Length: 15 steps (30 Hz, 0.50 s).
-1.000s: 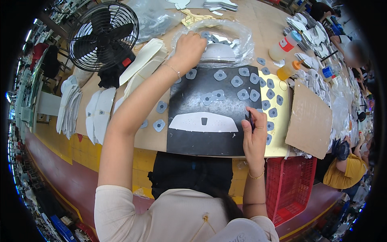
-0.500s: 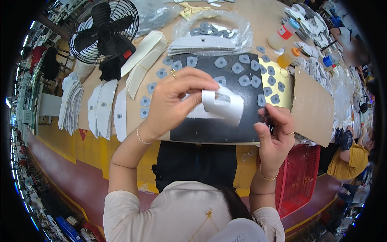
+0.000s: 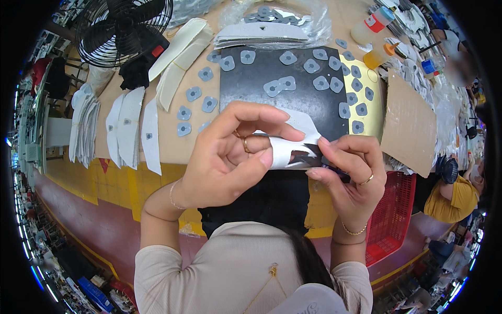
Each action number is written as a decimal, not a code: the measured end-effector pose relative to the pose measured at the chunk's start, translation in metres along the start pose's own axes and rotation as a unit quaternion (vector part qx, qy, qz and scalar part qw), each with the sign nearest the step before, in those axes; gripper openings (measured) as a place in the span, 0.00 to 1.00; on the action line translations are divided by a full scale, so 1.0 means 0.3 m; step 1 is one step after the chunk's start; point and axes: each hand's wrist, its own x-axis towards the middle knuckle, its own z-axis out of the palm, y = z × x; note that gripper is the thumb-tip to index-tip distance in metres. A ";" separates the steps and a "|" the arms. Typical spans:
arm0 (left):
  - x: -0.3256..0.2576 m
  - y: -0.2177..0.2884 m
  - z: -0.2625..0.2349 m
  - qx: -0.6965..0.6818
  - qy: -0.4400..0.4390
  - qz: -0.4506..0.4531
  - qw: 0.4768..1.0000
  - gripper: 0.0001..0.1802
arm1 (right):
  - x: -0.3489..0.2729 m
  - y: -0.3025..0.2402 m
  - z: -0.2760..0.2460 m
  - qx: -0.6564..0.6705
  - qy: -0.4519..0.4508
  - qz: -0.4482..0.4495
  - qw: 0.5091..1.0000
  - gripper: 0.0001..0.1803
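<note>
- right hand (image 3: 355, 165) has met the curled white piece (image 3: 283, 152), so 2 hands now work on it.
- how gripped?
- left hand (image 3: 225, 157) pinches 1 end; right closes around a dark tool (image 3: 334, 168), piece between them over the black mat (image 3: 308, 103).

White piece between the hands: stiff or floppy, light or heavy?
Likely floppy: the white piece curves into a curl at the left hand. Probably light for its size, since it looks thin and fingertips support it. Seems unlikely to be brittle: it takes that bend with no crack that I can see.
</note>
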 end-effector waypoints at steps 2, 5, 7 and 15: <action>-0.009 0.015 -0.003 -0.008 -0.021 -0.003 1.000 0.31 | 0.004 -0.005 -0.002 0.003 0.002 -0.014 1.000 0.24; -0.007 0.027 0.020 0.053 0.003 0.009 0.999 0.34 | 0.000 -0.023 -0.001 0.000 0.005 0.002 1.000 0.24; -0.010 0.029 0.024 0.043 0.014 -0.012 0.999 0.37 | -0.004 -0.031 -0.002 -0.008 0.008 0.010 1.000 0.24; 0.000 0.051 0.036 -0.055 0.068 -0.095 0.992 0.41 | -0.001 -0.018 -0.005 -0.007 0.016 -0.050 0.999 0.21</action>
